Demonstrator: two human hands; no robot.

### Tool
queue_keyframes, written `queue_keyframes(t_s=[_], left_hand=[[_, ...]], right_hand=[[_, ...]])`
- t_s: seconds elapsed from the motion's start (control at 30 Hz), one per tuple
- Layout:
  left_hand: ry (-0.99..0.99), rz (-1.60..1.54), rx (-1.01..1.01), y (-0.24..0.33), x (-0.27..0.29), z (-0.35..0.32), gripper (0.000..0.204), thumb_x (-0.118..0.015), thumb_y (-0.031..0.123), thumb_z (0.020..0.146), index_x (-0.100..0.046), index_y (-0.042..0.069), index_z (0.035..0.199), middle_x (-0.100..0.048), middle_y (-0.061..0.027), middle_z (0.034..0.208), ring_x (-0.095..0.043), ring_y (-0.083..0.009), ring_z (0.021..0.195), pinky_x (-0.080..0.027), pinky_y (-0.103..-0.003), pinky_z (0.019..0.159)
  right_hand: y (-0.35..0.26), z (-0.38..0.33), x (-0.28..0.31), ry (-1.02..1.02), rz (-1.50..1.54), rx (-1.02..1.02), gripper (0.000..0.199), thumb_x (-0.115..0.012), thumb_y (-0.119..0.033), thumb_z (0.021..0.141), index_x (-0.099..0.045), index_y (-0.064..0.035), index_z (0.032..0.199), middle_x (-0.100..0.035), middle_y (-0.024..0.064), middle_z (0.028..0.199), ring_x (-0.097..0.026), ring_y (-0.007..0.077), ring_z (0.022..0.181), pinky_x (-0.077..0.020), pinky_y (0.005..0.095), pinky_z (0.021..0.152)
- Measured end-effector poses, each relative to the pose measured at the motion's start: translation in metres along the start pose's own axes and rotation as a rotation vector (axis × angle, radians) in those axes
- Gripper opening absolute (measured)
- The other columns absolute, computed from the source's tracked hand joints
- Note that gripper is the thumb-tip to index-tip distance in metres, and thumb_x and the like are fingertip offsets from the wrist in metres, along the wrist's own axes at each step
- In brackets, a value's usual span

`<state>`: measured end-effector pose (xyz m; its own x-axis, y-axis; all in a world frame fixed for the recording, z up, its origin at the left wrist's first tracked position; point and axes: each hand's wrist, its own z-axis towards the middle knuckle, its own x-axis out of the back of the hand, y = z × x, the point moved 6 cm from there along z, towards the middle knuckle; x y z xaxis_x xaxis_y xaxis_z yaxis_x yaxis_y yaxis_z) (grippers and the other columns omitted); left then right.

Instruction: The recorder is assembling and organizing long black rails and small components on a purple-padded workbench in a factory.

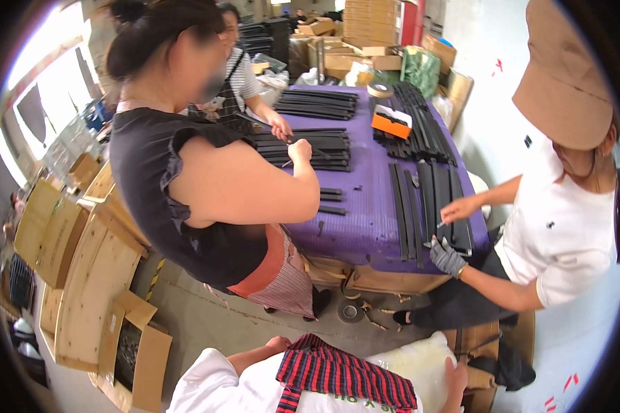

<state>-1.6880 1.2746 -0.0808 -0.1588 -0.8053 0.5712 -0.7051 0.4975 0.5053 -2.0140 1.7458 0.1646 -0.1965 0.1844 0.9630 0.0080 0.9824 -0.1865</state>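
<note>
At the lower edge, my left hand is closed at the upper corner of a red and dark striped apron over my white shirt. Its fingertips are partly hidden by the cloth. My right hand grips the right side of a pale, shiny plastic sack in front of my body. The apron and my shirt cover part of the sack. Both hands are away from the purple-covered table, which stands ahead of me.
Black strips lie in rows on the table, with an orange and white box among them. A co-worker in black stands left, another in white right, one farther back. Wooden crates, an open carton and a tape roll occupy the floor.
</note>
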Motion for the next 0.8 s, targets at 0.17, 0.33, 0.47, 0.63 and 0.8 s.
queue_keyframes(t_s=[0.17, 0.33, 0.47, 0.63, 0.8], left_hand=[[0.028, 0.008, 0.070, -0.012, -0.009, -0.015, 0.026, -0.050, 0.036, 0.081, -0.065, 0.021, 0.097, -0.065, -0.0077, 0.094, -0.061, -0.0266, 0.089, -0.048, -0.038, 0.078], [-0.029, 0.082, 0.109, -0.016, 0.000, -0.033, 0.031, -0.048, 0.040, 0.082, -0.063, 0.017, 0.097, -0.063, -0.0082, 0.098, -0.059, -0.0280, 0.093, -0.048, -0.039, 0.079], [-0.022, 0.030, 0.014, -0.042, 0.010, -0.025, 0.032, -0.048, 0.040, 0.082, -0.062, 0.016, 0.097, -0.063, -0.0087, 0.098, -0.059, -0.0280, 0.093, -0.047, -0.038, 0.080], [-0.009, 0.021, -0.078, -0.096, 0.039, -0.014, 0.031, -0.048, 0.039, 0.081, -0.063, 0.016, 0.095, -0.063, -0.0093, 0.097, -0.059, -0.0276, 0.092, -0.048, -0.039, 0.079], [-0.092, 0.303, -0.098, -0.145, 0.094, -0.039, 0.028, -0.046, 0.028, 0.081, -0.066, 0.013, 0.092, -0.063, -0.0099, 0.102, -0.060, -0.0285, 0.093, -0.050, -0.038, 0.079]], right_hand=[[-0.010, 0.011, -0.015, -0.046, -0.008, -0.016, 0.062, -0.050, -0.060, 0.076, -0.060, 0.0011, 0.086, -0.062, 0.0217, 0.086, -0.059, 0.0392, 0.084, -0.0459, 0.0462, 0.074], [-0.025, 0.008, -0.019, -0.079, -0.025, -0.019, 0.065, -0.049, -0.061, 0.076, -0.060, 0.0017, 0.087, -0.062, 0.0212, 0.086, -0.059, 0.0381, 0.084, -0.0461, 0.0457, 0.074], [-0.047, -0.012, -0.022, -0.019, -0.012, -0.007, 0.065, -0.048, -0.062, 0.076, -0.060, 0.0012, 0.086, -0.062, 0.0212, 0.087, -0.059, 0.0381, 0.085, -0.0460, 0.0457, 0.074], [-0.109, -0.082, -0.012, -0.311, 0.037, -0.102, 0.075, -0.037, -0.062, 0.083, -0.048, 0.0004, 0.123, -0.049, 0.0239, 0.122, -0.044, 0.0374, 0.115, -0.0344, 0.0435, 0.096], [-0.122, -0.144, -0.051, -0.347, -0.031, -0.191, 0.075, -0.034, -0.064, 0.083, -0.045, -0.0029, 0.126, -0.048, 0.0200, 0.126, -0.044, 0.0359, 0.117, -0.0339, 0.0430, 0.097]])
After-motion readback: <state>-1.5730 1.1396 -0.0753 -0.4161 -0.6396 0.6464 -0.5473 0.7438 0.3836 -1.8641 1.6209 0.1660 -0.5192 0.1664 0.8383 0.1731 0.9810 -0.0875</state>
